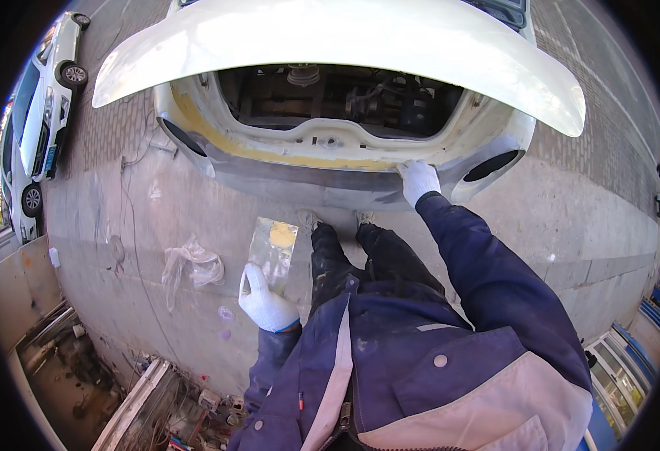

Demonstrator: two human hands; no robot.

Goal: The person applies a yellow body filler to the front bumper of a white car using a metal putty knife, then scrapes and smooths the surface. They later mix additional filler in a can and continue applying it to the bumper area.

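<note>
yellow filler strip (198, 124), smooth and matte: laid along the rear lip of a white car body, long axis running crosswise, curving up and away at its left end. we list the right hand (419, 180) as the nearer, at the right end of that lip, so most of the strip lies to its left. its fingers bend at the edge; whether they pinch anything, we cannot tell.

left hand (267, 302): white glove, blue cuff edge, closed on the near end of a flat plate (262, 244). the plate — thin, rectangular, shiny, smeared — points away from the grip toward the car, well apart from the lip. near its far end, one soft yellow dab (283, 234), rounded, similar in colour to the strip.

also noted: grey band (307, 177) below the strip, dull and powdery; raised lid (330, 37), glossy white, broadly curved; lamp opening (489, 166), dark, pointed oval; plastic sheet (195, 264), thin, crumpled, see-through, on rough concrete left of the plate.
</note>
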